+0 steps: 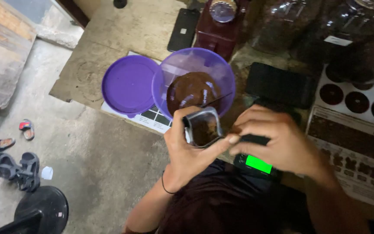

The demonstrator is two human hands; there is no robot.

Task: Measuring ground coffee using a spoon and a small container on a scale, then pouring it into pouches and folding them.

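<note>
- While the left hand [187,147] wraps its fingers around a small clear-fronted pouch of dark brown powder [203,128], the pouch mouth stands open, just in front of the round purple plastic tub [194,82].
- Beside the pouch, the right hand [278,141] pinches a small dark object at its rim; I cannot tell what it is.
- Judging by this, filling is underway; the pouch must be kept upright and steady.
- Left of the tub lies its flat purple lid [128,84].
</note>
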